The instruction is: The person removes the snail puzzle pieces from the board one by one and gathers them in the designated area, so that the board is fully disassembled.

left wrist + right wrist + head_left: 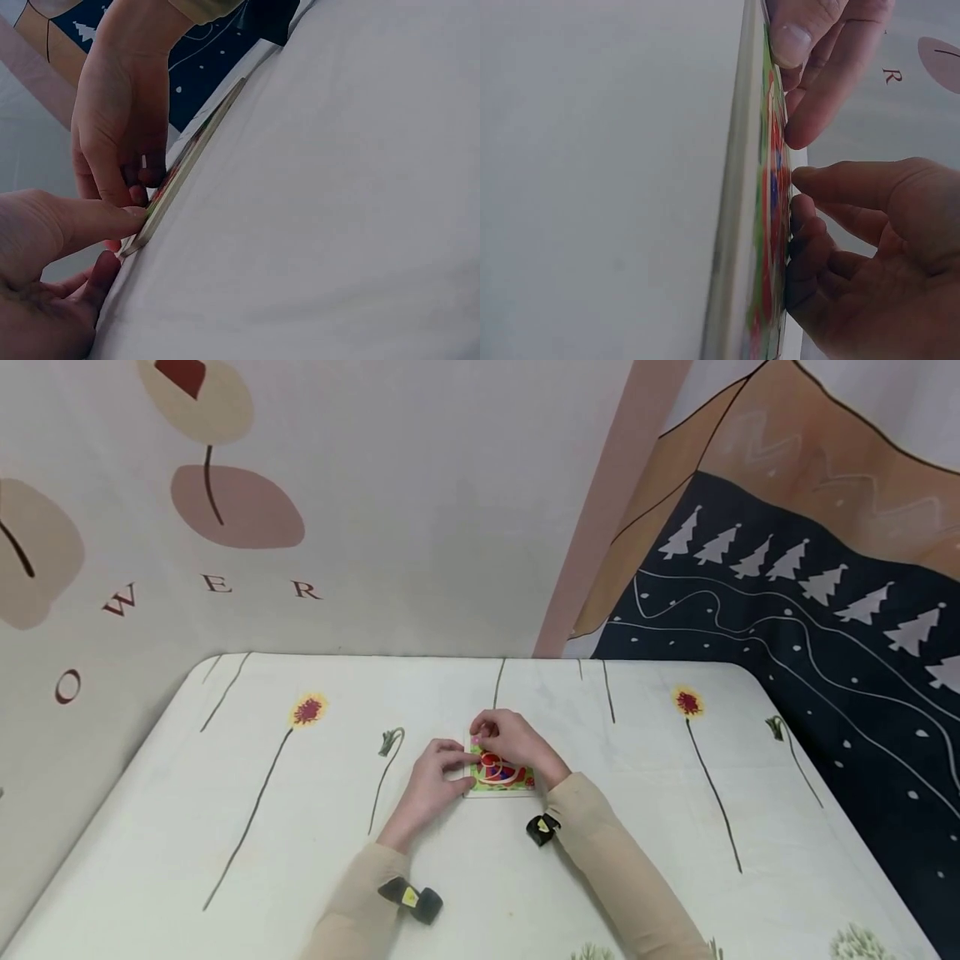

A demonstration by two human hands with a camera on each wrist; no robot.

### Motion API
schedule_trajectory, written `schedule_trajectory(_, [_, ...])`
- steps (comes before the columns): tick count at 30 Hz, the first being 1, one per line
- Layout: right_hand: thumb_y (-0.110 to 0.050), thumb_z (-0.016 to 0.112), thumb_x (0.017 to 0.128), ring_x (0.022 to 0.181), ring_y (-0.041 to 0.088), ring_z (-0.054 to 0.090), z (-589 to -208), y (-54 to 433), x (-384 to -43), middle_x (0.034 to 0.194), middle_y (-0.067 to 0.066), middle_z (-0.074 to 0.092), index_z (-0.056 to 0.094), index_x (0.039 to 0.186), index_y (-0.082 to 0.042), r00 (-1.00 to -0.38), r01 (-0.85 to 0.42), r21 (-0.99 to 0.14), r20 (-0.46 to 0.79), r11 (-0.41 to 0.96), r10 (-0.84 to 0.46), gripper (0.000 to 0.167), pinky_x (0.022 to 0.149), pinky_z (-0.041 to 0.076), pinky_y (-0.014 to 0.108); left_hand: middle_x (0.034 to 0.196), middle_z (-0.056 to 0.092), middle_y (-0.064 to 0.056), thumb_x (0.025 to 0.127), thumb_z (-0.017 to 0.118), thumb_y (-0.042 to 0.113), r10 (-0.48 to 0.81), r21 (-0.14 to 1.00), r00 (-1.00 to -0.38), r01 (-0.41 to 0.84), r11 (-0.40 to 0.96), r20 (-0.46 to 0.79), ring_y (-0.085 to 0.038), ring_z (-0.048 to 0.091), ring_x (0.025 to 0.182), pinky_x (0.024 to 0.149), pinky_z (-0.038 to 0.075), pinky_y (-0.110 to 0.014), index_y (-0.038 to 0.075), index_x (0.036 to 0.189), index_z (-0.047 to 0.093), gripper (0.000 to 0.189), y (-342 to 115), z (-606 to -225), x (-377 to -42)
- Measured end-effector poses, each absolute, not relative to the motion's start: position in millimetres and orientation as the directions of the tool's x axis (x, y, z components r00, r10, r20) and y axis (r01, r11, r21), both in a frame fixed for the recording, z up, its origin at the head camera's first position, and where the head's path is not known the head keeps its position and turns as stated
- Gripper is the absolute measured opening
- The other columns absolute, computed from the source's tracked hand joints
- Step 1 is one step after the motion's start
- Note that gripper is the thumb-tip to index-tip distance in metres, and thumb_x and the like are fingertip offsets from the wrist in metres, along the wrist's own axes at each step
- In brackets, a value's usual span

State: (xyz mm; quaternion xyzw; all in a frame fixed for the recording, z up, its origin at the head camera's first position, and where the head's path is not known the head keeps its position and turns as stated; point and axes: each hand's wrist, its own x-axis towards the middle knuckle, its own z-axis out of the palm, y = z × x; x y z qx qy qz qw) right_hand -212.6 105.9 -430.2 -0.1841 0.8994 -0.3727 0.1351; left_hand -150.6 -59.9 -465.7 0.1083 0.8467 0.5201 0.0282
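A small flat board (501, 792) with a bright red, blue and green picture lies on the cloth-covered table. From its left side my left hand (433, 781) reaches in, thumb and index finger stretched onto the board's left part. My right hand (512, 739) bends over the upper part, fingers curled with their tips close to the picture, by a pink spot. In the right wrist view the right thumb (806, 178) meets the picture's surface. The right fingertips partly cover each other, and I cannot tell whether they pinch a piece. The left wrist view shows the board's pale edge (184, 165).
The white tablecloth (480, 877) is printed with flowers and stems. Behind it hangs a pale wall cloth (420, 527), and a dark cloth with white trees (750, 610) stands at the right. Black wrist devices (411, 897) sit on both sleeves.
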Motion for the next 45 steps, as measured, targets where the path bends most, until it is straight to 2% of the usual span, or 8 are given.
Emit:
schedule_trajectory(4, [-0.004, 0.063, 0.091, 0.078, 0.016, 0.052, -429.6, 103.8, -213.1, 0.088, 0.003, 0.057, 0.066, 0.098, -0.006, -0.892, -0.255, -0.705, -0.093, 0.662, -0.443, 0.008, 0.071, 0.043, 0.030, 0.102, 0.051, -0.009, 0.077, 0.075, -0.002, 0.207, 0.875, -0.977, 0.142, 0.462, 0.050, -0.020, 0.053, 0.086, 0.076, 0.047, -0.033, 0.001, 0.108, 0.071, 0.031, -60.3, -463.1, -150.6])
schedule_trajectory(9, [-0.005, 0.063, 0.092, 0.085, 0.018, 0.051, -428.1, 102.0, -212.8, 0.094, 0.005, 0.055, 0.065, 0.098, -0.007, -0.890, -0.271, -0.671, -0.098, 0.690, -0.445, 0.006, 0.074, 0.044, 0.034, 0.085, 0.052, -0.003, 0.077, 0.076, -0.001, 0.230, 0.859, -0.972, 0.160, 0.486, 0.051, -0.015, 0.047, 0.070, 0.060, 0.041, -0.025, 0.001, 0.108, 0.072, 0.031, -60.4, -461.1, -150.5])
schedule_trajectory(15, [-0.010, 0.061, 0.094, 0.090, 0.020, 0.050, -425.9, 102.0, -211.4, 0.102, 0.007, 0.051, 0.061, 0.101, -0.012, -0.888, -0.274, -0.625, -0.127, 0.731, -0.441, 0.007, 0.078, 0.044, 0.040, 0.082, 0.053, -0.001, 0.078, 0.076, 0.001, 0.225, 0.858, -0.974, 0.133, 0.496, 0.021, -0.014, 0.048, 0.070, 0.059, 0.041, -0.025, 0.003, 0.106, 0.073, 0.028, -60.5, -459.7, -151.1])
schedule_trajectory(21, [-0.011, 0.059, 0.096, 0.096, 0.021, 0.052, -425.9, 102.5, -212.3, 0.106, 0.007, 0.052, 0.058, 0.102, -0.013, -0.883, -0.275, -0.626, -0.137, 0.730, -0.450, 0.007, 0.083, 0.045, 0.044, 0.081, 0.053, -0.001, 0.077, 0.076, -0.001, 0.222, 0.863, -0.975, 0.136, 0.486, 0.028, -0.014, 0.049, 0.069, 0.059, 0.041, -0.024, 0.003, 0.102, 0.074, 0.025, -61.1, -459.2, -151.2])
schedule_trajectory(29, [-0.002, 0.054, 0.095, 0.095, 0.019, 0.053, -430.1, 105.4, -212.6, 0.106, 0.005, 0.058, 0.058, 0.107, -0.009, -0.887, -0.254, -0.708, -0.101, 0.659, -0.450, 0.014, 0.086, 0.044, 0.039, 0.081, 0.055, -0.003, 0.077, 0.076, -0.003, 0.220, 0.870, -0.975, 0.133, 0.475, 0.029, -0.014, 0.049, 0.069, 0.059, 0.041, -0.024, 0.002, 0.101, 0.074, 0.024, -60.8, -460.6, -152.2])
schedule_trajectory(37, [0.002, 0.056, 0.094, 0.084, 0.018, 0.051, -433.8, 109.4, -210.7, 0.099, 0.004, 0.060, 0.063, 0.102, -0.007, -0.911, -0.210, -0.794, -0.053, 0.571, -0.409, 0.014, 0.075, 0.042, 0.030, 0.081, 0.055, -0.003, 0.077, 0.076, -0.002, 0.218, 0.871, -0.976, 0.122, 0.476, 0.017, -0.014, 0.049, 0.069, 0.059, 0.041, -0.024, 0.002, 0.101, 0.074, 0.024, -61.4, -459.8, -152.7])
schedule_trajectory(45, [0.003, 0.057, 0.092, 0.087, 0.018, 0.056, -431.8, 111.7, -206.6, 0.100, 0.005, 0.063, 0.066, 0.103, -0.005, -0.922, -0.191, -0.821, -0.038, 0.539, -0.385, 0.016, 0.076, 0.045, 0.031, 0.080, 0.055, -0.003, 0.077, 0.076, -0.002, 0.218, 0.871, -0.976, 0.114, 0.477, 0.008, -0.014, 0.049, 0.070, 0.060, 0.041, -0.025, 0.002, 0.102, 0.074, 0.025, -61.7, -458.8, -152.3])
